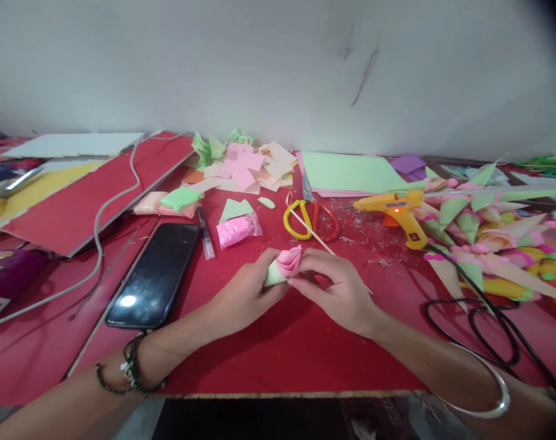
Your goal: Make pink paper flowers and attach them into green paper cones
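Observation:
A small paper flower point(288, 261), with pink rolled petals and a pale green wrap around its base, is up in front of me. My left hand point(243, 293) is closed around the green part, thumb above and fingers below. On the other side, the fingertips of my right hand point(335, 287) pinch at the edge of the pink petals. A thin pale stick point(321, 242) lies on the table, running beneath my right hand and across the scissors point(311, 221), which have yellow and red handles. A bag of pink clay-like material point(236, 230) rests beyond my left hand.
At right, a yellow glue gun point(397, 211) with a lit light trails a black cord point(477, 266) beside piled paper flowers point(493, 238). A phone point(153, 275) and pen point(205, 232) lie left. Paper scraps point(243, 166) and green sheets point(351, 171) sit near the wall.

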`<act>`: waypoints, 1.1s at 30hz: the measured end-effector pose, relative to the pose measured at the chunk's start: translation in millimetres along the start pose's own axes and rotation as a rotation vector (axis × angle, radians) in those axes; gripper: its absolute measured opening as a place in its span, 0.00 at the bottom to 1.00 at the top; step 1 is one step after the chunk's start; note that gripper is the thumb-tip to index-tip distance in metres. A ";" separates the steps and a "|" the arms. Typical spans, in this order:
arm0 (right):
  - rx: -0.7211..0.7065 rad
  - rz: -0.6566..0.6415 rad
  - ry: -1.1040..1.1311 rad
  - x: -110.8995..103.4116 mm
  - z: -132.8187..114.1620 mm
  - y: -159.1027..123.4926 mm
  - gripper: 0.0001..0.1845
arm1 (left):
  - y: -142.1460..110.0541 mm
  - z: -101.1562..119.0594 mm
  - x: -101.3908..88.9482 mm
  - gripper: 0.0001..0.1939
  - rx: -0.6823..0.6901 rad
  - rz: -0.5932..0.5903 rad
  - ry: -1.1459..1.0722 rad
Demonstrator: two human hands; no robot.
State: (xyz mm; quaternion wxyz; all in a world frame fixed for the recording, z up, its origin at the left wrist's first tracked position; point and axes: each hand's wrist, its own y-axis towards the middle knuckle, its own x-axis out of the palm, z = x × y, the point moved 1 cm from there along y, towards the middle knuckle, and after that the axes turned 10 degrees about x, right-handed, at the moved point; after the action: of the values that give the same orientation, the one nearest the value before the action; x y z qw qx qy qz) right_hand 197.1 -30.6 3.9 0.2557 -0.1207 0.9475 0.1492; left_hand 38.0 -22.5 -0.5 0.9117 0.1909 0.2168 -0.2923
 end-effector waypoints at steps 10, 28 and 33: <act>-0.049 0.108 0.082 -2.2 2.2 -0.6 0.08 | 5.4 -1.1 -2.4 0.06 -0.055 -0.015 -0.197; -0.168 0.090 0.010 -2.7 -3.4 -2.8 0.12 | 0.8 -3.5 -3.4 0.10 0.087 -0.097 0.076; -0.191 0.131 -0.059 -2.9 -3.7 -2.9 0.11 | 2.9 -3.2 -10.2 0.09 0.198 -0.057 0.485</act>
State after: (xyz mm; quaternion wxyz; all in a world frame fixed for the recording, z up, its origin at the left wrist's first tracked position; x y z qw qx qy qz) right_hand 198.8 -34.2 7.8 0.2606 -0.0778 0.9269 0.2585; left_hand 31.4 -14.2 2.6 0.8012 0.3376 0.4046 -0.2834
